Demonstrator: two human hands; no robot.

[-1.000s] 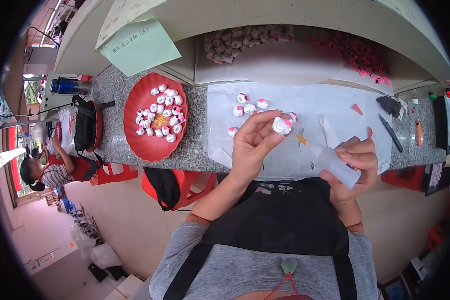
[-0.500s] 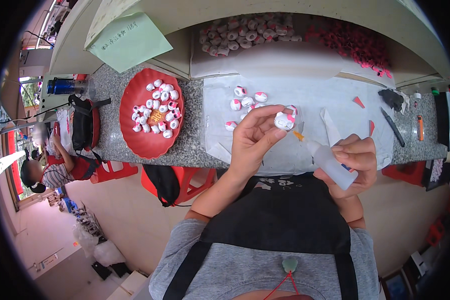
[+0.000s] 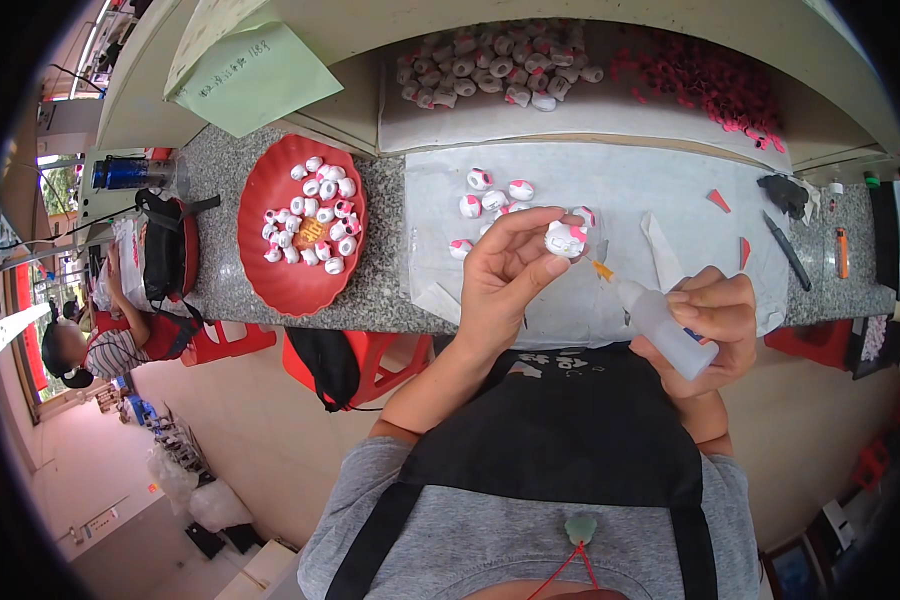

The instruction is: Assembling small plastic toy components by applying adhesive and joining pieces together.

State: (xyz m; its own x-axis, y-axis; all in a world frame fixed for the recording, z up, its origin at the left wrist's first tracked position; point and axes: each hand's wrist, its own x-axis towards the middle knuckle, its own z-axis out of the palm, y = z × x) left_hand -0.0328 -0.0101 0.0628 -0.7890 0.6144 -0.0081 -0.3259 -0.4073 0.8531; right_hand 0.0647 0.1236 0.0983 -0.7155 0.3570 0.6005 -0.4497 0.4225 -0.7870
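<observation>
- The left hand (image 3: 505,285) pinches a small white cat-face bead with a pink bow (image 3: 566,239) at its fingertips, up over the pale plastic sheet (image 3: 630,195).
- The right hand (image 3: 715,320) is curled tight around a soft clear squeeze bottle with an orange tip (image 3: 660,325), and the tip points at the bead.
- More little white beads (image 3: 490,195) lie on the sheet, just beside the left hand.
- A round red plate (image 3: 300,230) full of beads sits left of the sheet.
- Small red pieces (image 3: 720,200) lie on the sheet's right side.

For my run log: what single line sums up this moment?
left hand: pinches small white-and-pink cat-face figurine | right hand: grips translucent squeeze bottle, orange nozzle toward figurine | red plate: more figurines
</observation>
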